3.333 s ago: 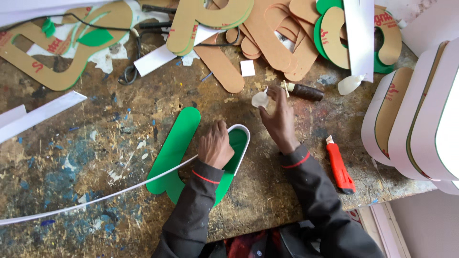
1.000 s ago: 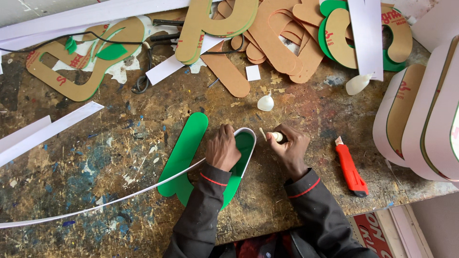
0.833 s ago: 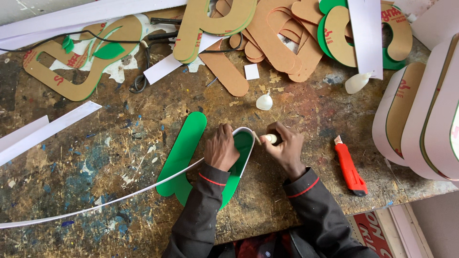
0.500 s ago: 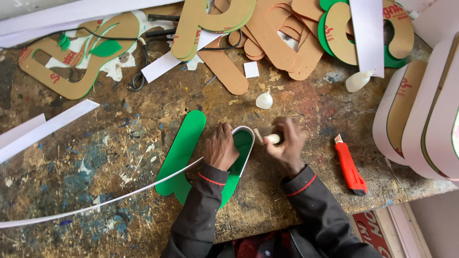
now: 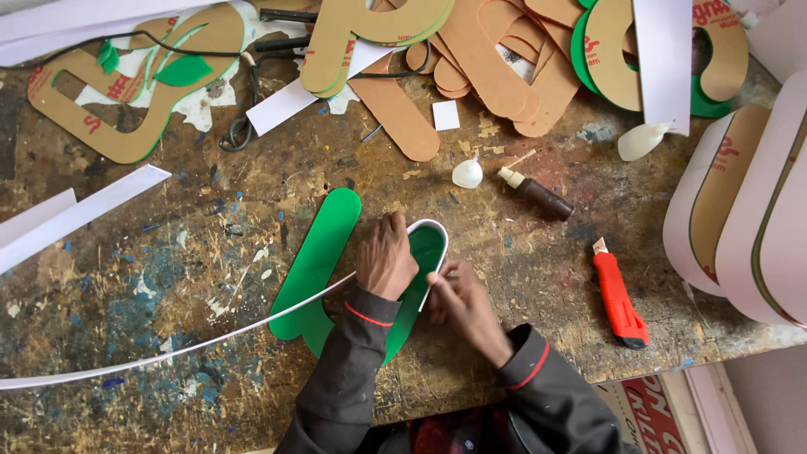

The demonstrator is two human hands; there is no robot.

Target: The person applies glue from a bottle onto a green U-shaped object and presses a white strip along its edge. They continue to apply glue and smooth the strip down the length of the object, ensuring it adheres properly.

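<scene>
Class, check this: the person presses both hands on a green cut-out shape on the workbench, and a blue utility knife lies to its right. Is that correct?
One detail is wrong: the utility knife is red-orange, not blue. The head view shows it lying on the workbench to the right of the green cut-out shape, where the left hand and right hand press.

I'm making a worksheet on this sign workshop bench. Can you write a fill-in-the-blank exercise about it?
1. The left hand presses on a ____ cut-out shape.
2. The right hand pinches the white strip at that shape's ____ edge.
3. The utility knife right of the hands is ____.

Missing words: green; right; red
</scene>
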